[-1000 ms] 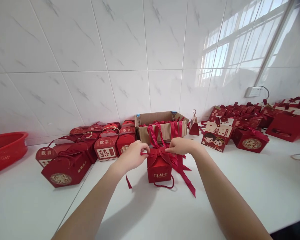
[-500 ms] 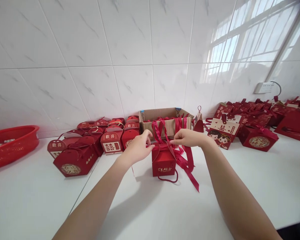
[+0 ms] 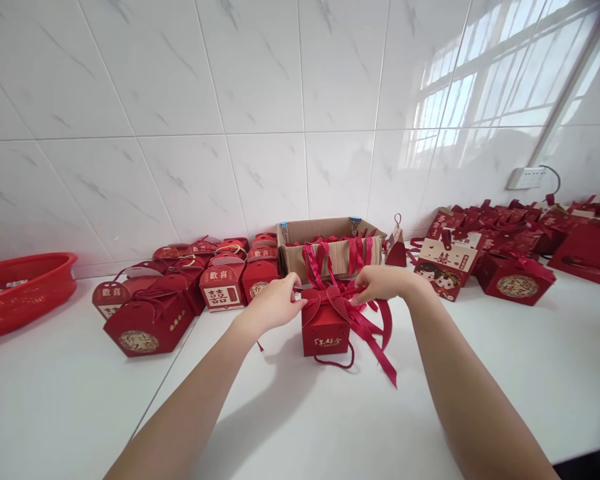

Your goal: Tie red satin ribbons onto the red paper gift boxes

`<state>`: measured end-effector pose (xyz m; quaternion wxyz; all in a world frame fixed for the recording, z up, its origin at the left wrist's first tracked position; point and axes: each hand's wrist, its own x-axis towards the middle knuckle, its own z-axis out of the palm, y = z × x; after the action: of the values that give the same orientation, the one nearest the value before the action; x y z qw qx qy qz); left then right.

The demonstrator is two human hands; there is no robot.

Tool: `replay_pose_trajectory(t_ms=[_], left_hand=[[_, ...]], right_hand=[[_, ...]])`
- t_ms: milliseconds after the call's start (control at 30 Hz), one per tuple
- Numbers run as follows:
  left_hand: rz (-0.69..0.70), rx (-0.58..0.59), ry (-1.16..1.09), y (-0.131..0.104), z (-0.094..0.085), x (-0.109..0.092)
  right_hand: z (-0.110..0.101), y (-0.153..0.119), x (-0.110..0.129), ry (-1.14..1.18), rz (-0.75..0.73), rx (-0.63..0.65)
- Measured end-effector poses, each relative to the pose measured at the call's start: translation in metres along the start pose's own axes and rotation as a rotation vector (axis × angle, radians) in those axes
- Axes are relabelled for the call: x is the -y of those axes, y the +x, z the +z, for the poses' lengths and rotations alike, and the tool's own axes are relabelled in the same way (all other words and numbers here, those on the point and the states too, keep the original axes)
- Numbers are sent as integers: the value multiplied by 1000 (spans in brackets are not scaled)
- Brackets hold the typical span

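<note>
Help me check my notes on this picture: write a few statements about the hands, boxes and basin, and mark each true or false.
1. The left hand and right hand pinch ribbon at the small red box. True.
2. The red basin is on the far right. False: far left.
3. The rope handle stands upright. False: it hangs low in front.
4. The cardboard box is behind the small red box. True.

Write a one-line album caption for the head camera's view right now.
Two hands, left and right, pinch red ribbon at the top of a small red box, beside an open cardboard box.
</note>
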<state>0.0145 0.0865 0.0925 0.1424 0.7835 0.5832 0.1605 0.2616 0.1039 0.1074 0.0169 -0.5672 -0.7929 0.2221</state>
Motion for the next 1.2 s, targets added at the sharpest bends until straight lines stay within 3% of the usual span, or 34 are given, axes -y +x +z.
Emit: replay_pose_trajectory(t_ms=[200,400,567,700,900,1100,1200], left_hand=[[-5,73,-306,-12,-33,-5],[131,14,-757,-21,-58,-13],[187,149,-811,-13,-75,-21],[246,211,-855,-11,-76,-33],[132,-49,-791,-10,-61,-46],[180,-375,-688,-12,-60,-54],[190,-416,-716,-11,-57,-57]], right_hand=[[-12,-27,2,201,-46,-111],[-17,-31,17,775,-246,-329],[-12,-19,27,1165,-472,-254],[-9,-15,31,1286,-532,-317],[-9,-22,37,1209,-517,-551],[-6,-28,42,986,-582,-764],[-6,-30,44,911,-583,-836]])
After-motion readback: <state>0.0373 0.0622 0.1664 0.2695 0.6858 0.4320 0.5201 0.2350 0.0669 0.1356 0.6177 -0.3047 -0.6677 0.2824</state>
